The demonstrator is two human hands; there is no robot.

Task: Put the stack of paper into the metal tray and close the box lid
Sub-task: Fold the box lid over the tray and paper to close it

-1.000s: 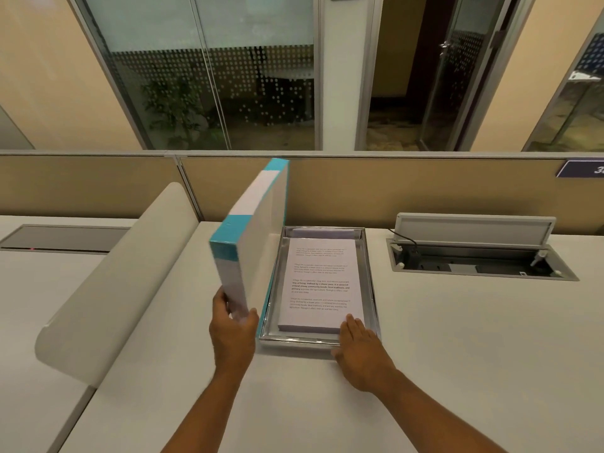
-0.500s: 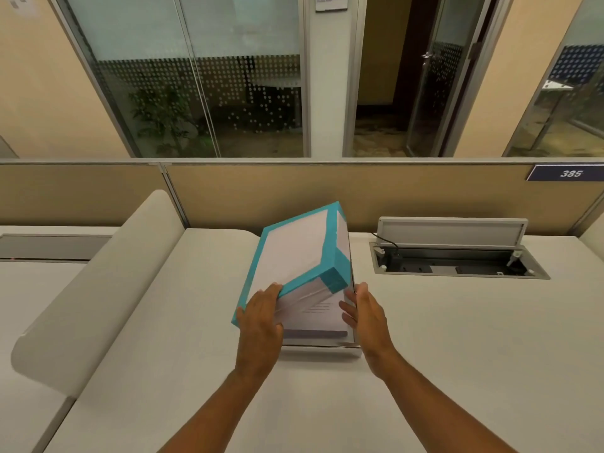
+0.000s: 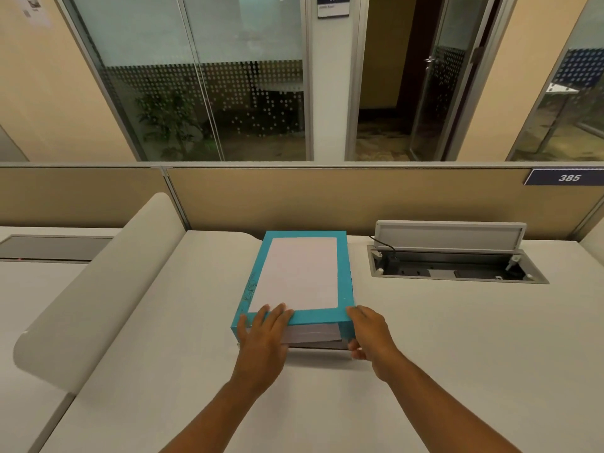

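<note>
While the teal box lid (image 3: 300,273) is lying nearly flat over the stack of paper (image 3: 310,334), its near edge is sitting slightly raised, with the paper edges showing in the gap underneath. The metal tray (image 3: 318,346) is mostly hidden; only a dark sliver is showing under the paper at the front, mid-table (image 3: 425,371). Left hand (image 3: 263,336) is lying spread on the near-left corner, fingers on top of the lid, palm over the front. Right hand (image 3: 371,335) is cupping the near-right corner, fingers along the side wall, not closed around anything. Lid is looking like light, fairly stiff cardboard; corners are probably crushing easily, so pressing evenly on both near corners is the safer hold. Paper block is likely heavy and unlikely to shift. Seating not yet finished, by my read.
</note>
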